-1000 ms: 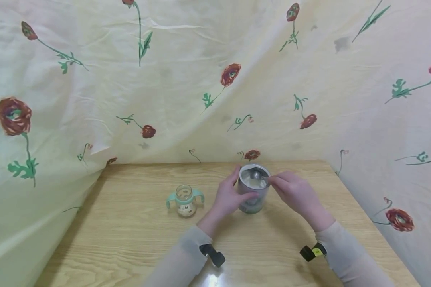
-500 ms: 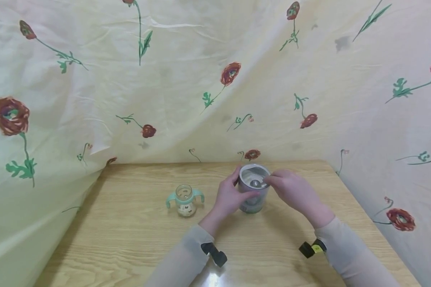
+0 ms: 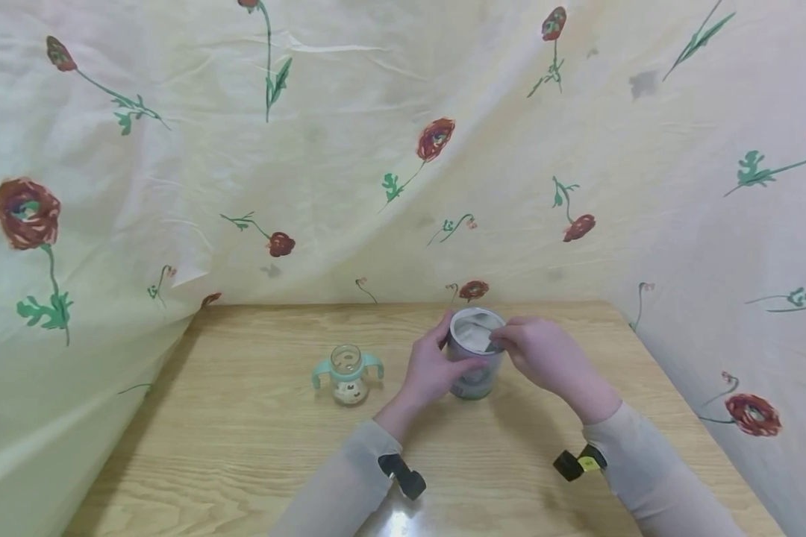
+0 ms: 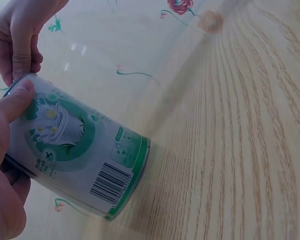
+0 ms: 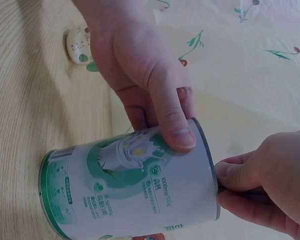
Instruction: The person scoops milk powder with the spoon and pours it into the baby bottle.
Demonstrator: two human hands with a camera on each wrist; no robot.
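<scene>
A milk powder can, white with green print and a barcode, stands upright on the table. My left hand grips its left side, the thumb lying on the label just under the rim in the left wrist view. Pale powder shows inside the open top. At the right rim, my right hand pinches a spoon, of which only a dark bit of handle shows between thumb and fingers in the right wrist view. The spoon's bowl is hidden inside the can.
Left of the can stands a lidless clear baby bottle with two mint-green handles. The wooden table meets a flower-printed cloth at its back and sides.
The spoon's round metal bowl, visible in the can's mouth before, moved toward the near rim and has now gone out of sight. My left hand stays on the can; the bottle has not moved.
</scene>
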